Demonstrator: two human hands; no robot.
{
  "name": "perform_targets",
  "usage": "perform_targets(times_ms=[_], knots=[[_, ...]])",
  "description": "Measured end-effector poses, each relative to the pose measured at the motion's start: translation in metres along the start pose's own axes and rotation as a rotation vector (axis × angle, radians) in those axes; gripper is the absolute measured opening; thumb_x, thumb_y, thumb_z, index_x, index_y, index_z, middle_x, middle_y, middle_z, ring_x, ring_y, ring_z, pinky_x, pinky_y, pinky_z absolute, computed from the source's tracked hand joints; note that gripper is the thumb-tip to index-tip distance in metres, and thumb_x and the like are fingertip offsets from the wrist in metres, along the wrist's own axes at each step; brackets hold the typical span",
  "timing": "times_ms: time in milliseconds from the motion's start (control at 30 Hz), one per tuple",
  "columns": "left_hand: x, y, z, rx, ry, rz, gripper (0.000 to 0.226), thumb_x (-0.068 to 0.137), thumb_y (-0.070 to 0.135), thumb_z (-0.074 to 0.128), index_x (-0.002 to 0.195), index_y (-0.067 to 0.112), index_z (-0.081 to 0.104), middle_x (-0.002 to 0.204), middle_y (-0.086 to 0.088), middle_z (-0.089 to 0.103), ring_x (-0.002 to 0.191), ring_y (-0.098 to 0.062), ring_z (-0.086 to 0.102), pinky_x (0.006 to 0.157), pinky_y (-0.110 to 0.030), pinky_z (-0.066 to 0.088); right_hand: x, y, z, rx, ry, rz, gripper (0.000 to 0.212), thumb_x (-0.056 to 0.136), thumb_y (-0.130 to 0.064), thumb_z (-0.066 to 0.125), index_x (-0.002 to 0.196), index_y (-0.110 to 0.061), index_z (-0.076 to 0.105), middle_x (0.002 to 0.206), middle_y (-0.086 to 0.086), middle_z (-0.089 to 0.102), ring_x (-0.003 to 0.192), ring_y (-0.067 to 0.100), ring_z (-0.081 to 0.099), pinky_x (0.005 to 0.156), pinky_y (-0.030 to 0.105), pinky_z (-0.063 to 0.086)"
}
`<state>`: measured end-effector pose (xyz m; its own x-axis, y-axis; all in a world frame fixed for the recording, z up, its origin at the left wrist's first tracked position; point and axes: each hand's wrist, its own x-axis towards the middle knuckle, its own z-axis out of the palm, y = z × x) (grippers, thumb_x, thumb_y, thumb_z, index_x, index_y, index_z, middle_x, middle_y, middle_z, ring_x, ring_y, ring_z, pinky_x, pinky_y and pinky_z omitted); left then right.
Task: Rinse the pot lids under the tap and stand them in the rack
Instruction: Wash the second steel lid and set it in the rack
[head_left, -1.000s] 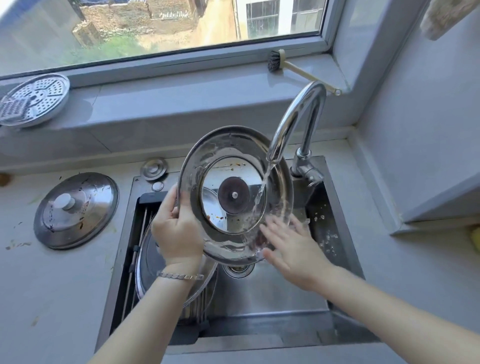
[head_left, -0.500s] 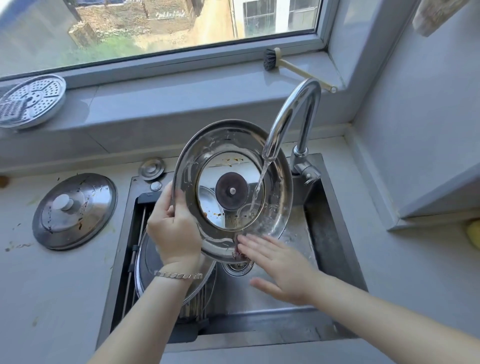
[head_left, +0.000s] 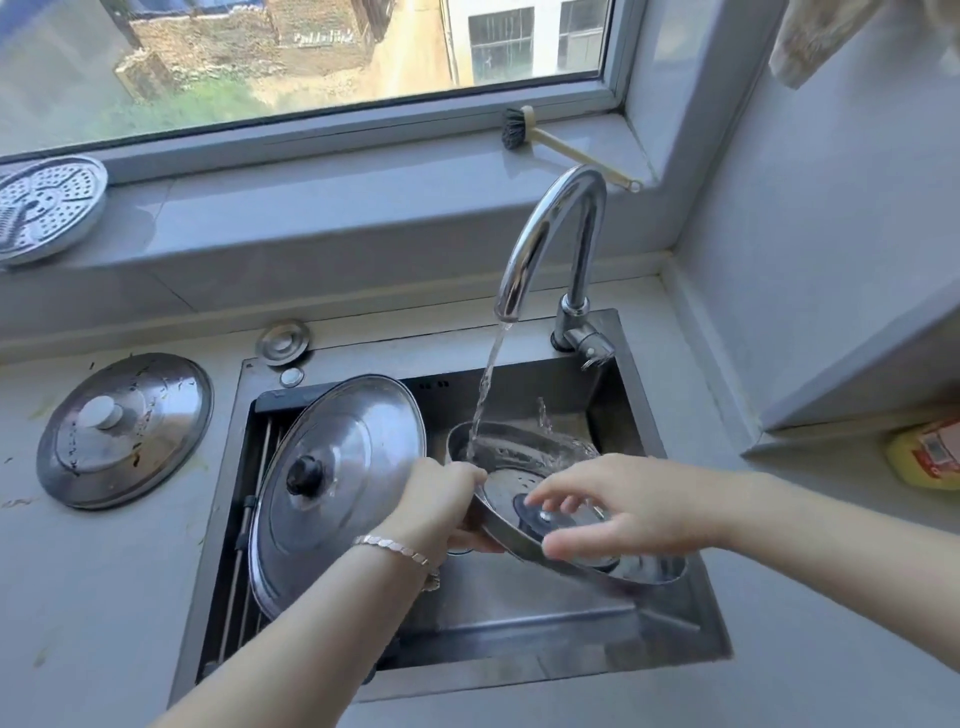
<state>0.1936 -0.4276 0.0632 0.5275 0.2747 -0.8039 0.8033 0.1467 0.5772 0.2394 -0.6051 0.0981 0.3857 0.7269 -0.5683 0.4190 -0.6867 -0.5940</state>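
Note:
My left hand (head_left: 441, 506) grips the left rim of a steel pot lid (head_left: 524, 462), held low and nearly flat over the sink with its inner side up. Water from the tap (head_left: 550, 244) runs onto the lid's far edge and splashes. My right hand (head_left: 618, 506) hovers over the lid's middle with spread, relaxed fingers at the dark centre disc. A second steel lid (head_left: 343, 483) with a black knob stands leaning in the rack (head_left: 249, 514) at the sink's left side. A third, soiled lid (head_left: 124, 428) lies on the counter to the left.
The steel sink (head_left: 519, 644) is sunk into a grey counter. A perforated steamer plate (head_left: 44, 208) and a dish brush (head_left: 550, 137) lie on the window sill. A small round cap (head_left: 283, 340) sits behind the sink. A yellow bottle (head_left: 924, 454) lies at right.
The lid has dropped from upright in front of the tap to nearly flat and low in the sink. My right hand moved from its lower rim to above its centre.

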Motion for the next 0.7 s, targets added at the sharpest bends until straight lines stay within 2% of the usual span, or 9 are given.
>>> perform_targets(times_ms=[133,200,267,333,367,433,533,600,700], knots=[[-0.001,-0.01,0.016,-0.2,-0.121,-0.196,0.023,0.092,0.004,0.044,0.113,-0.004,0.043,0.099,-0.028,0.056,0.064,-0.039,0.065,0.045,-0.044,0.055,0.002,-0.004,0.015,-0.3,0.065,0.003,0.027,0.087,-0.041,0.055,0.108,-0.025,0.052,0.107,-0.002,0.062,0.101,0.018,0.056,0.058,0.028,0.033],[-0.005,-0.01,0.016,-0.069,-0.128,-0.179,0.029,0.097,0.024,0.041,0.114,0.0,0.045,0.089,-0.023,0.057,0.06,-0.035,0.065,0.045,-0.036,0.057,0.005,0.0,0.015,-0.383,0.106,0.015,0.018,0.089,-0.034,0.054,0.096,-0.017,0.051,0.102,0.005,0.061,0.098,0.026,0.055,0.06,0.029,0.028],[-0.011,-0.012,0.009,0.464,-0.049,-0.008,0.046,0.097,0.045,0.032,0.11,0.005,0.049,0.087,-0.018,0.06,0.06,-0.032,0.067,0.056,-0.033,0.057,0.004,0.004,0.006,-0.365,0.08,0.05,0.017,0.088,-0.031,0.056,0.087,-0.017,0.046,0.087,0.003,0.055,0.087,0.028,0.052,0.063,0.031,0.035],[-0.014,-0.014,-0.003,1.184,0.22,0.384,0.05,0.095,0.053,0.029,0.099,0.009,0.053,0.097,-0.011,0.06,0.083,-0.03,0.066,0.073,-0.031,0.051,0.002,0.003,-0.007,-0.356,0.046,0.056,0.017,0.085,-0.029,0.06,0.086,-0.02,0.046,0.07,-0.009,0.043,0.076,0.021,0.044,0.065,0.03,0.038],[-0.016,-0.015,-0.007,1.277,0.29,0.587,0.049,0.093,0.055,0.031,0.095,0.012,0.054,0.101,-0.006,0.057,0.09,-0.027,0.062,0.076,-0.031,0.046,0.001,0.001,-0.014,-0.362,0.035,0.048,0.014,0.083,-0.028,0.062,0.09,-0.023,0.05,0.067,-0.014,0.039,0.074,0.017,0.041,0.065,0.029,0.038],[-0.018,-0.017,-0.012,1.081,0.108,0.817,0.051,0.086,0.063,0.034,0.085,0.017,0.058,0.1,0.003,0.051,0.091,-0.015,0.055,0.08,-0.028,0.042,-0.001,-0.008,-0.026,-0.361,0.027,0.014,0.025,0.078,-0.025,0.064,0.1,-0.033,0.058,0.063,-0.016,0.042,0.068,0.012,0.042,0.064,0.028,0.038],[-0.013,-0.025,-0.01,0.756,-0.267,0.84,0.05,0.076,0.067,0.034,0.064,0.022,0.053,0.074,0.011,0.05,0.069,-0.004,0.048,0.068,-0.024,0.038,0.001,-0.018,-0.041,-0.305,0.072,-0.041,0.032,0.067,-0.029,0.068,0.094,-0.045,0.061,0.059,-0.019,0.053,0.064,0.001,0.051,0.056,0.022,0.038],[-0.01,-0.031,-0.006,0.432,-0.255,0.823,0.052,0.075,0.061,0.046,0.063,0.011,0.057,0.063,0.009,0.046,0.059,-0.005,0.041,0.058,-0.025,0.033,0.001,-0.02,-0.051,-0.228,0.123,-0.077,0.03,0.064,-0.027,0.071,0.086,-0.046,0.065,0.061,-0.033,0.055,0.066,-0.011,0.052,0.055,0.016,0.036],[-0.002,-0.031,-0.001,0.149,-0.12,0.797,0.066,0.076,0.06,0.053,0.072,-0.005,0.063,0.067,-0.006,0.056,0.066,-0.015,0.05,0.06,-0.036,0.044,0.013,-0.006,-0.052,0.047,0.359,-0.193,0.033,0.067,-0.015,0.076,0.095,-0.034,0.072,0.091,-0.022,0.064,0.089,-0.003,0.057,0.079,0.019,0.047]])
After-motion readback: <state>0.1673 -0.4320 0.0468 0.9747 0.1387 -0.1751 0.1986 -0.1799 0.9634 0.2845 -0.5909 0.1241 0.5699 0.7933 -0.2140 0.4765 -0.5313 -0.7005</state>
